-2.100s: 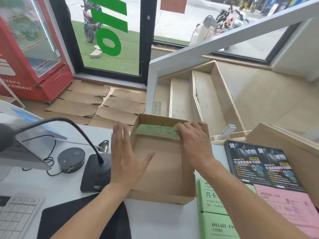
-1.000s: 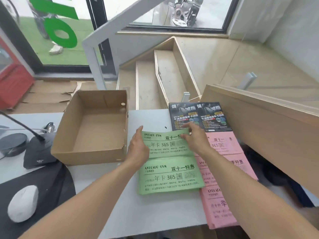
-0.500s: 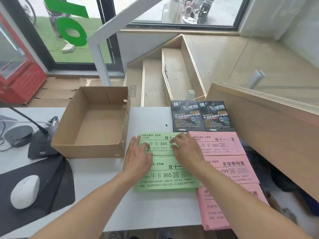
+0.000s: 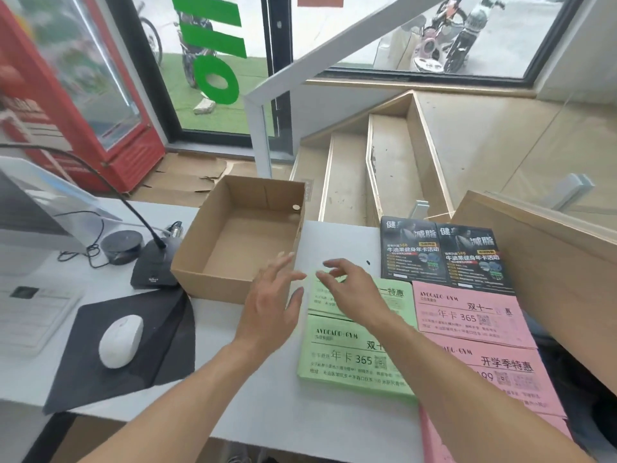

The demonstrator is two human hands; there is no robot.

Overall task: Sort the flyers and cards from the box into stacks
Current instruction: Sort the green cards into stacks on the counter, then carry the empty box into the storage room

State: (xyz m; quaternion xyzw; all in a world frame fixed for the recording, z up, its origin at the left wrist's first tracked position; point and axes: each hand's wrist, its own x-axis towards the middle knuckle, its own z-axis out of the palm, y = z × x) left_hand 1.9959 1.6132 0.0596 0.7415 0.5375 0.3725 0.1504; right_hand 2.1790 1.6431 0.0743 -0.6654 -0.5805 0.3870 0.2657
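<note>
The brown cardboard box point(image 4: 213, 282) stands on the white counter with nothing inside it. Right of it lie two stacks of green flyers point(image 4: 354, 365), one behind the other. Pink flyers point(image 4: 467, 315) lie in stacks further right, and two black flyers point(image 4: 440, 252) side by side behind them. My left hand point(image 4: 270, 305) hovers with spread fingers over the box's near right corner and holds nothing. My right hand point(image 4: 354, 292) floats above the far green stack, fingers loosely bent, holding nothing.
A white mouse point(image 4: 121, 340) rests on a black mat point(image 4: 160, 349) at the left. A gooseneck microphone base point(image 4: 154, 269) and a round black puck point(image 4: 122, 246) sit behind it. A wooden panel point(image 4: 547, 272) borders the flyers on the right.
A green flyer came out of the box and was laid on the far green stack. Both hands have lifted off the stack and moved back toward the box.
</note>
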